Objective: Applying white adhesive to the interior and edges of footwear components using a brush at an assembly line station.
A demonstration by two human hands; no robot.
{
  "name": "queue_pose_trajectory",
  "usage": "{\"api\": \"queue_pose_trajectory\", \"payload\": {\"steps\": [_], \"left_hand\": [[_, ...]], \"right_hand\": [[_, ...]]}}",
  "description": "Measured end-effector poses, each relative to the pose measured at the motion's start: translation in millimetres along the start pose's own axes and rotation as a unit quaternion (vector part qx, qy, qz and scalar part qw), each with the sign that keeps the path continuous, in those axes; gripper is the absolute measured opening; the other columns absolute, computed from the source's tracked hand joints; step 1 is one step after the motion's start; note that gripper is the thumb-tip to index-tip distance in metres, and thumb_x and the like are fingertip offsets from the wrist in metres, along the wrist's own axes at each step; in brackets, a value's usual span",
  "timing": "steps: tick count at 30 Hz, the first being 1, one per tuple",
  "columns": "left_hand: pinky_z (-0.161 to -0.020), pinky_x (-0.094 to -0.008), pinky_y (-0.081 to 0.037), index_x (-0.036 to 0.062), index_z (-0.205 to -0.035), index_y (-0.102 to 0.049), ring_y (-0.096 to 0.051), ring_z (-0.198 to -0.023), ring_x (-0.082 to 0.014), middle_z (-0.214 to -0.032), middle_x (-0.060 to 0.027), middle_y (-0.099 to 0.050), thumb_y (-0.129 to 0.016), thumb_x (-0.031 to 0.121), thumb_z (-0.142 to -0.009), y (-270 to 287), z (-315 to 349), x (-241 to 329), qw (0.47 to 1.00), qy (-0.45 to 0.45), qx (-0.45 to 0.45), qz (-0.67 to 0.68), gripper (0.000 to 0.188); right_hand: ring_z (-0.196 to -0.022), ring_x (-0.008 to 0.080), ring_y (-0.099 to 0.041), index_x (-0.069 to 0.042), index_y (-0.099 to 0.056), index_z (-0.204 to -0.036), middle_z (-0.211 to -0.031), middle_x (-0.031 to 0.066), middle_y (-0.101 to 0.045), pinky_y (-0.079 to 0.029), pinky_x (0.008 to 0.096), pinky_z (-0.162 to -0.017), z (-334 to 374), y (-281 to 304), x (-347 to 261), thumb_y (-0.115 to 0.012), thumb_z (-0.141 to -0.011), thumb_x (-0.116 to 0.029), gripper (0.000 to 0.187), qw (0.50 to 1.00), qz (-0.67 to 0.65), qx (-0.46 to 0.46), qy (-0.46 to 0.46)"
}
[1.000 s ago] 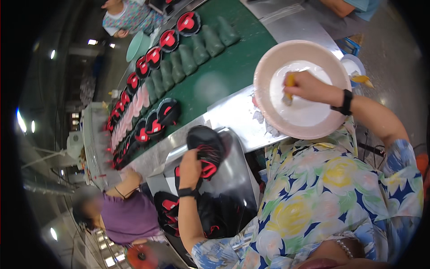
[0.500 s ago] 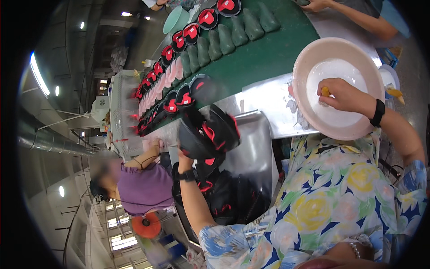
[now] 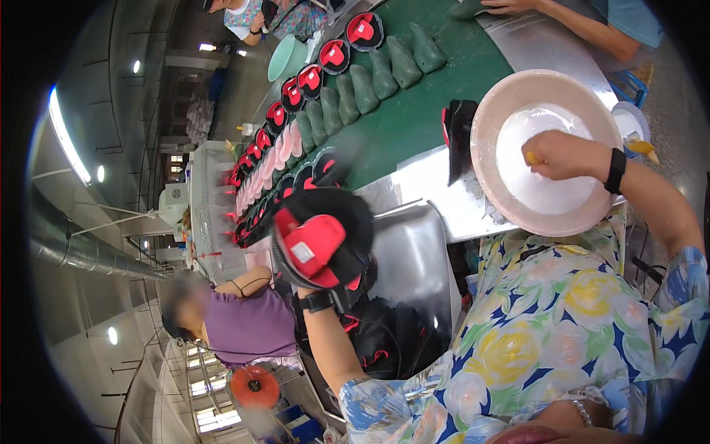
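My left hand (image 3: 304,291), mostly hidden, holds up a black shoe upper (image 3: 347,229) with a red lining and a small white label inside. The upper is slightly blurred and tilted so its red inside shows. Over the pale pink basin (image 3: 484,185), my right hand (image 3: 555,154) is closed around a small yellow handle (image 3: 532,157); what the handle ends in is hidden. White liquid (image 3: 543,196) fills the bottom of the basin. Another black-and-red shoe upper (image 3: 461,140) stands on the metal tabletop, close against the basin's left side.
More black uppers (image 3: 392,340) are heaped by a metal tray (image 3: 418,251) below my left hand. Rows of uppers, grey-green shoe lasts (image 3: 362,89) and pink pieces (image 3: 283,148) line the green belt (image 3: 458,81). Co-workers are at left, far side and upper right.
The upper in my left hand has turned, showing its red inside, and is a little lower and left. An upper now stands left of the basin. My right hand stays over the basin.
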State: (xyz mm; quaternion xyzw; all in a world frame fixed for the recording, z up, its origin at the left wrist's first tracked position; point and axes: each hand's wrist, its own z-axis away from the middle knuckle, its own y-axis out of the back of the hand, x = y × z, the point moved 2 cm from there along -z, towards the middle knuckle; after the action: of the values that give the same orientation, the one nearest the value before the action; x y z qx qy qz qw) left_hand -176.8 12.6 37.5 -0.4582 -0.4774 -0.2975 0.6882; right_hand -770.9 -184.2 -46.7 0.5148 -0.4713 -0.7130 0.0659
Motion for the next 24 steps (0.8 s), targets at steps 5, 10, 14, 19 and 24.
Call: {"api": "queue_pose_trajectory", "payload": {"steps": [5,10,14,19,24], "left_hand": [[-0.100,-0.0460,-0.052,0.0100,-0.139,-0.050,-0.057,-0.124,-0.0253,-0.142,-0.0078,-0.055,-0.063,0.028,-0.096,-56,-57,-38,0.999,0.005,-0.049,-0.018,0.048],[-0.100,-0.0460,-0.052,0.0100,-0.138,-0.050,-0.057,-0.124,-0.0255,-0.142,-0.0079,-0.055,-0.063,0.028,-0.096,-135,-119,-81,0.990,0.029,-0.130,-0.043,0.047],[-0.100,-0.0460,-0.052,0.0100,-0.138,-0.050,-0.057,-0.124,-0.0256,-0.141,-0.0080,-0.056,-0.063,0.027,-0.096,-208,-140,-125,0.977,0.035,-0.198,-0.067,0.047],[-0.099,-0.0460,-0.052,0.0099,-0.138,-0.050,-0.057,-0.124,-0.0258,-0.141,-0.0081,-0.056,-0.063,0.027,-0.096,-233,-130,-155,0.972,0.014,-0.216,-0.097,0.047],[-0.099,-0.0460,-0.052,0.0099,-0.138,-0.050,-0.058,-0.124,-0.0260,-0.141,-0.0082,-0.056,-0.063,0.027,-0.096,-233,-111,-178,0.968,0.002,-0.221,-0.123,0.047]], "right_hand": [[-0.073,0.0270,-0.064,-0.003,-0.064,-0.087,-0.079,0.0110,-0.066,-0.050,0.0370,-0.069,16,65,6,-0.069,-0.085,-0.011,0.009,0.983,-0.063,0.171,0.004],[-0.078,0.0231,-0.066,-0.003,-0.065,-0.092,-0.085,0.0106,-0.069,-0.051,0.0337,-0.073,7,119,-50,-0.069,-0.088,-0.019,0.017,0.963,-0.132,0.211,0.105],[-0.077,0.0235,-0.067,-0.001,-0.065,-0.091,-0.084,0.0110,-0.070,-0.051,0.0331,-0.071,11,132,-60,-0.069,-0.088,-0.021,0.020,0.928,-0.157,0.297,0.161],[-0.069,0.0236,-0.066,0.000,-0.065,-0.089,-0.080,0.0121,-0.069,-0.051,0.0323,-0.064,26,130,-49,-0.071,-0.087,-0.022,0.023,0.928,-0.121,0.347,0.060],[-0.061,0.0177,-0.063,0.001,-0.065,-0.088,-0.075,0.0107,-0.067,-0.049,0.0287,-0.058,34,113,-42,-0.073,-0.088,-0.024,0.027,0.900,-0.154,0.408,-0.010]]}}
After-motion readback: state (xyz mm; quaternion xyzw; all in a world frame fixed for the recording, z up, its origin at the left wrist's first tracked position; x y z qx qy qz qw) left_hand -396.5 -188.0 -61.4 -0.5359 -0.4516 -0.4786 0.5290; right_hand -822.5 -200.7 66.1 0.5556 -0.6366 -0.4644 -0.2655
